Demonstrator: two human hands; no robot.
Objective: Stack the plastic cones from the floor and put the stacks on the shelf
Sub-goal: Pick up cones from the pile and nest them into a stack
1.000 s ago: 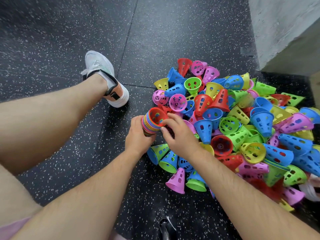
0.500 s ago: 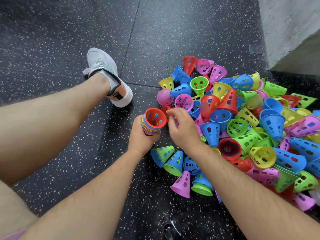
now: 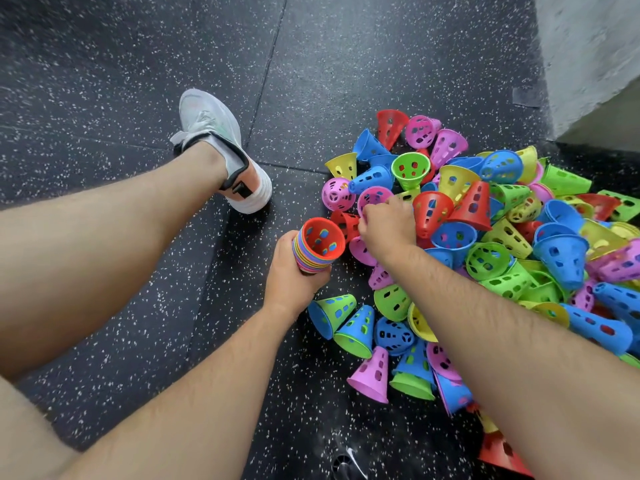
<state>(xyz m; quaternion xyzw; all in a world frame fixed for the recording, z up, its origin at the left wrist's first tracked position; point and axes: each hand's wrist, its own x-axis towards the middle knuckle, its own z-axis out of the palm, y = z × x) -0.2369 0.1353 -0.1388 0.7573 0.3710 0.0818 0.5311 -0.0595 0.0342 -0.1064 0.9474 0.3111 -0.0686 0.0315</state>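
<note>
The stack (image 3: 320, 245) of nested cones, red on top with many coloured rims showing beneath it, is held off the floor at the left edge of the pile, its open mouth tilted up toward the camera. The left hand (image 3: 294, 277) grips it from below, fingers wrapped round the lower cones.

Just to its right, the right hand (image 3: 389, 228) reaches into the pile (image 3: 557, 258), knuckles up. Its fingers curl over the near rim of a pink cone (image 3: 373, 195) and pinch it. That cone lies on its side among the others, between a pink ball-like cone end and a red cone.

The pile of loose red, blue, green, yellow and pink cones spreads across the dark speckled floor (image 3: 138, 81) to the right, lying every way. A few cones sit apart at its near edge, below the left wrist.

The person's bare left leg stretches out on the left, ending in a white shoe (image 3: 214, 143). A grey wall (image 3: 588, 46) rises at the upper right.
</note>
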